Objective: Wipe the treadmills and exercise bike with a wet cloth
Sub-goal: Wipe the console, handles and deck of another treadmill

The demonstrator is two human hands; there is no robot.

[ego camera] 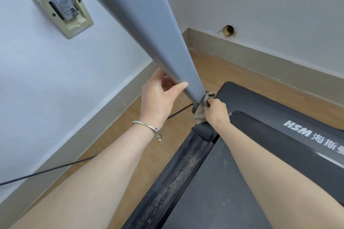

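A grey treadmill upright (141, 24) slants down from the top of the view to the black treadmill base (260, 117). My left hand (160, 96) grips the upright near its lower end, thumb on the front face. My right hand (216, 112) is shut on a beige cloth (202, 111), pressing it against the foot of the upright where it meets the base. Part of the cloth is hidden under my fingers. The ribbed side rail (178, 178) of the treadmill carries visible dust.
A black cable (55, 168) runs across the wooden floor (149, 154) along the left wall. A wall switch box (61, 3) with a clear flap sits on the left wall. A hole (228, 30) shows in the far wall above the skirting.
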